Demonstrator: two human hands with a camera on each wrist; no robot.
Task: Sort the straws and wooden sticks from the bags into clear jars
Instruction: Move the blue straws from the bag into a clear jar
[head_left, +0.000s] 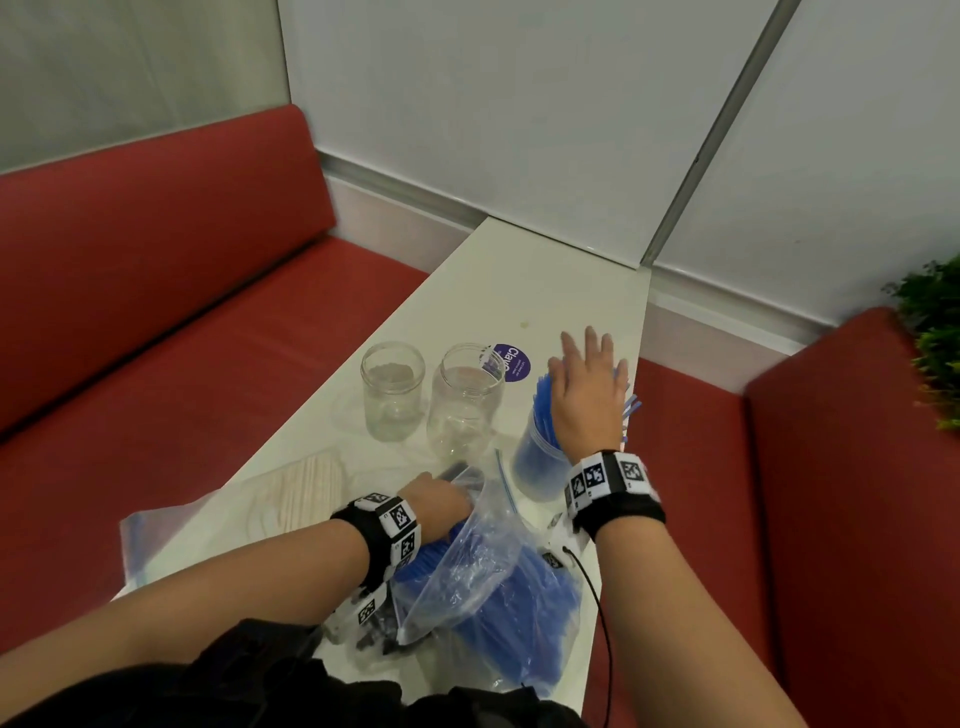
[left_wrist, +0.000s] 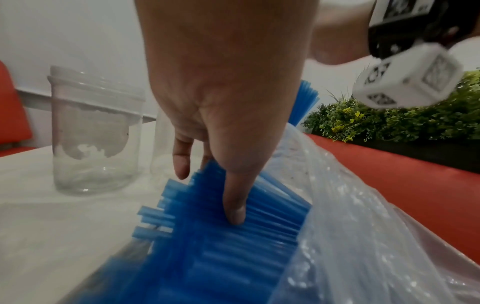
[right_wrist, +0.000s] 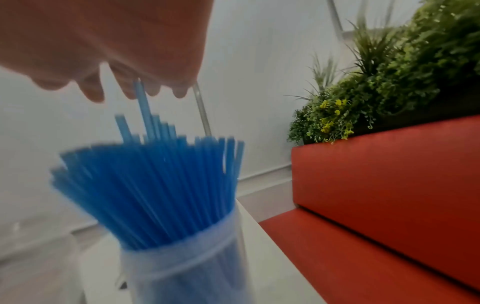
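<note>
A clear zip bag (head_left: 470, 582) full of blue straws (head_left: 519, 597) lies near the table's front edge. My left hand (head_left: 436, 501) reaches into its mouth. In the left wrist view the left hand (left_wrist: 207, 197) has straight fingers (left_wrist: 233, 205) resting on the straw ends (left_wrist: 221, 257), thumb apart. A clear jar (head_left: 535, 467) at the right holds upright blue straws (right_wrist: 155, 185). My right hand (head_left: 587, 374) hovers flat over their tops, fingers spread; one taller straw (right_wrist: 141, 102) touches the fingers. Two empty clear jars (head_left: 393, 389) (head_left: 465, 405) stand to the left. Wooden sticks (head_left: 306, 491) lie in another bag.
A round purple sticker (head_left: 511, 362) sits on the white table (head_left: 545, 280) behind the jars. Red bench seats (head_left: 182, 338) flank the narrow table on both sides. A green plant (head_left: 935, 338) stands behind the right bench. Dark items (head_left: 374, 629) lie under my left wrist.
</note>
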